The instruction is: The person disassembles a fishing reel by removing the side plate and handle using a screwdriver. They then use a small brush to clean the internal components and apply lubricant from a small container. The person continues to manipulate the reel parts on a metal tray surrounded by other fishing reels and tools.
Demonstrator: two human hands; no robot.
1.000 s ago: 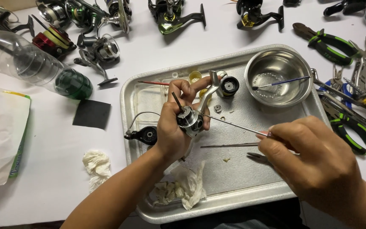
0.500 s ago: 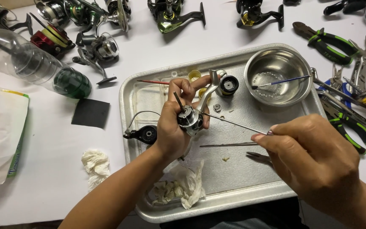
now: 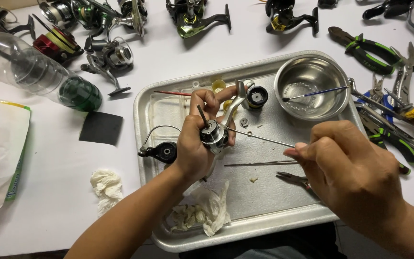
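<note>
Silver metal spinning-reel body [image 3: 214,134], stripped down, sits over the dented aluminium tray [image 3: 168,110], clamped in the left hand [image 3: 195,144] with fingers wrapped round it. Right hand [image 3: 346,168] pinches a thin steel rod [image 3: 259,138], tip right at the reel's side. Risky bit: push off-line and that rod could skid off, or knock loose a small part into the crumpled white tissue [image 3: 207,211] below. Steel bowl [image 3: 312,86] stands near.

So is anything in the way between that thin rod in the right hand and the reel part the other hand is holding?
Nothing visible. The thin rod runs from the right hand straight to the reel body in the left hand, over bare tray.
</note>
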